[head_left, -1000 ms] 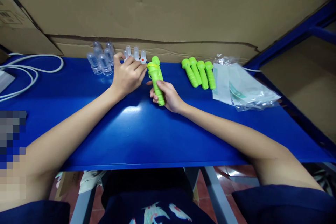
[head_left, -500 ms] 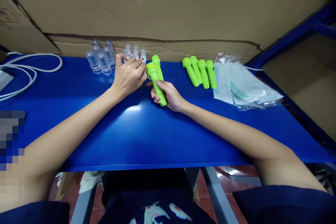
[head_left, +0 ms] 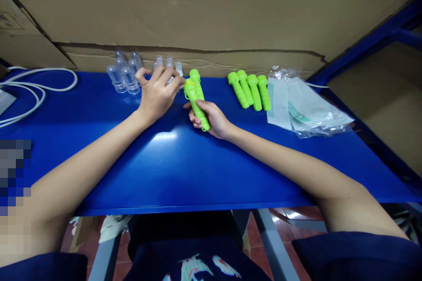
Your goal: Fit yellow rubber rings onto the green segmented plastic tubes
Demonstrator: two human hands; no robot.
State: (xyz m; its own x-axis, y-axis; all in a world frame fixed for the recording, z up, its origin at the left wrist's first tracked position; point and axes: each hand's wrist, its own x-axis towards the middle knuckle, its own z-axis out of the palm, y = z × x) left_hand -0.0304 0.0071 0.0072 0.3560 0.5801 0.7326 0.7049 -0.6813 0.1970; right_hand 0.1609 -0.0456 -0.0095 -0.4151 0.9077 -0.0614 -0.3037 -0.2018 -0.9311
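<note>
My right hand point(head_left: 216, 119) is wrapped round the ribbed body of a lime-green plastic flashlight point(head_left: 198, 106), whose wide head points up and away from me. A yellowish ring shows at the head's rim. My left hand point(head_left: 158, 96) is palm down on the left, its thumb and index fingertips pinched at the rim of that head while the other fingers are spread. Any small part between these fingertips is hidden. Another green flashlight point(head_left: 194, 74) lies just behind the held one. Beyond my left fingers stand several small clear caps point(head_left: 179, 68), partly covered by the hand.
Larger clear plastic tubes point(head_left: 130, 80) stand in a group at the left back. Several green flashlights point(head_left: 253, 92) lie in a row right of centre, beside clear plastic bags point(head_left: 306, 105). White cable point(head_left: 39, 90) loops at far left. Cardboard point(head_left: 211, 13) walls the blue table's back.
My left hand's fingers have spread and shifted slightly, with the thumb and index still at the flashlight's head. The right hand and flashlight have hardly moved.
</note>
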